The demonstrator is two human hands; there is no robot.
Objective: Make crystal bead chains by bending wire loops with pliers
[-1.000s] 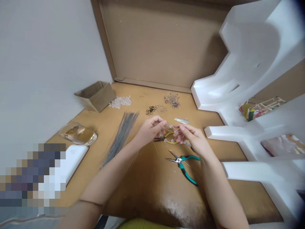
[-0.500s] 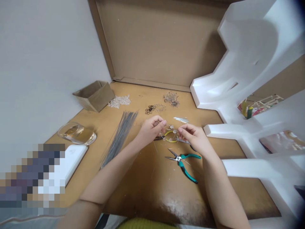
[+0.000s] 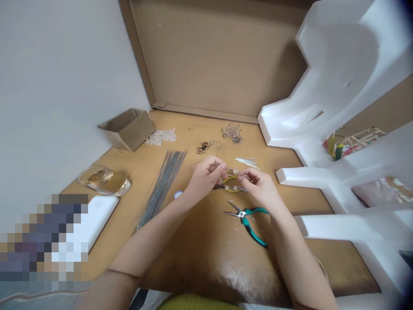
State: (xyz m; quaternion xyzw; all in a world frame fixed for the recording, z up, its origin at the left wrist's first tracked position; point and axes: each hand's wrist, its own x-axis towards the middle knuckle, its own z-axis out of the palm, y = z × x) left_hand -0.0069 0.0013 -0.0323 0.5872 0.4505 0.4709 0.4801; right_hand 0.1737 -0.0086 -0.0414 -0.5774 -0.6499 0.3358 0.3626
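- My left fingers (image 3: pixel 220 167) are pinched on a clear-beaded wire (image 3: pixel 235 188).
- My right fingers (image 3: pixel 245 177) pinch its other side, holding it above the counter (image 3: pixel 193 245).
- Beneath it lie yellow-handled pliers (image 3: pixel 229 178); nearer me, teal-handled pliers (image 3: pixel 254 234), spread apart.
- To my left, a bundle of grey wires (image 3: pixel 163 183).
- Farther off, clear beads (image 3: pixel 161 136) heap beside an open box (image 3: pixel 135 131).

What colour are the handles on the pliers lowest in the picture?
The handles are teal with black parts, best seen in the head view.
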